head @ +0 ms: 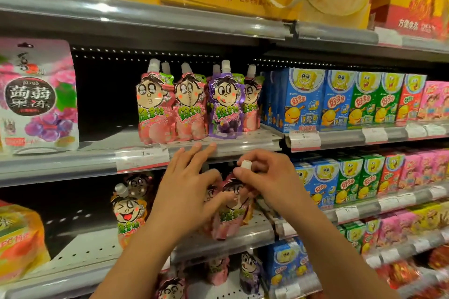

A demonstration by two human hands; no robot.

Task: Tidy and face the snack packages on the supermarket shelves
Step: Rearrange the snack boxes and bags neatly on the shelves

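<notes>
Pink jelly pouch (pixel 230 216) on the middle shelf (pixel 243 228), frame centre, standing near the front lip. Right hand (pixel 264 177) pinches its white spout cap (pixel 246 165) between thumb and curled fingers. Left hand (pixel 184 192) lies against the pouch's left flank: thumb across the printed face, fingers spread and straight, tips reaching up to the price rail (pixel 143 158) of the upper shelf.

At 9 o'clock of the held pouch, an orange pouch (pixel 127 213) with a laughing face leans, its cap tipped left. At 12 o'clock, upper shelf, a row of four pouches (pixel 194 102) stands upright, faces forward, the purple one (pixel 226 104) third.

Judged step: standing and squaring this pouch.
- Steer from the cap, steady the body with the left thumb; the pouch is soft and will likely buckle if pushed from the top alone.
- Turn the printed face square to the aisle, base flat, in line with the shelf lip.
- Let go of the cap last; a release too soon risks toppling it into the pouches behind.
</notes>
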